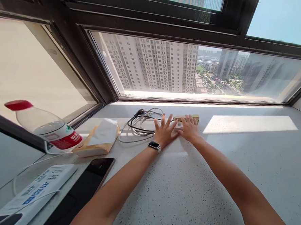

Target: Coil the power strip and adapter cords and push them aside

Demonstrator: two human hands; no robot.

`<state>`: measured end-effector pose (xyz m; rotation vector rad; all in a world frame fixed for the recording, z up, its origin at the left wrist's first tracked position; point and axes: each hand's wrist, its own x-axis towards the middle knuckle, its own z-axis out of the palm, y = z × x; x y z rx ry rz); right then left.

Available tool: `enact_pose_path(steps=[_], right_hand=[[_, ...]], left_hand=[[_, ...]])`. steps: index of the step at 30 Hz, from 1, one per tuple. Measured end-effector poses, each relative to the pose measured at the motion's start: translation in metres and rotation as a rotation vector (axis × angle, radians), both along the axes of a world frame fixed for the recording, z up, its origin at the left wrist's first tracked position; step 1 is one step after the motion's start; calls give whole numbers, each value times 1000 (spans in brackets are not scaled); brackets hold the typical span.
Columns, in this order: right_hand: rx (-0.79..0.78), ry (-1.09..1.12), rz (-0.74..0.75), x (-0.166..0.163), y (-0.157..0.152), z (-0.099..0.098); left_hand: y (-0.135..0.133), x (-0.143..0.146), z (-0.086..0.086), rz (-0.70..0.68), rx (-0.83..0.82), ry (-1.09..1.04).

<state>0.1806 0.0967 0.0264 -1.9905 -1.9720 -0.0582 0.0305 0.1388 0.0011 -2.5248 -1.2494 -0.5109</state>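
A yellowish power strip [194, 117] and a white power strip [178, 125] lie side by side on the sill, partly covered by my hands. My left hand [164, 132], a watch on its wrist, is open with fingers spread. It reaches over the cords and its fingertips meet the left end of the white strip. Over the strips lies my right hand [189, 129], fingers stretched across the yellowish one and thumb near the front of the white one. Loosely coiled grey and black cords [136, 127] with a black plug [139, 112] lie to the left.
On the left, a tilted red-capped bottle [55, 130] stands near a tissue pack [100, 138]. Closer to me are a dark tablet [90, 180] and a white printed box [38, 187] with a white cable. Dark window frames [170, 34] edge the speckled sill [176, 195].
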Motion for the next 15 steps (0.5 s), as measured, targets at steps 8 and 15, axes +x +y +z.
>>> enact_pose_path(steps=[8, 15], right_hand=[[131, 421, 335, 6, -152, -18], [110, 566, 297, 17, -194, -40]], left_hand=[[34, 14, -1, -126, -54, 116], [74, -7, 0, -122, -135, 80]])
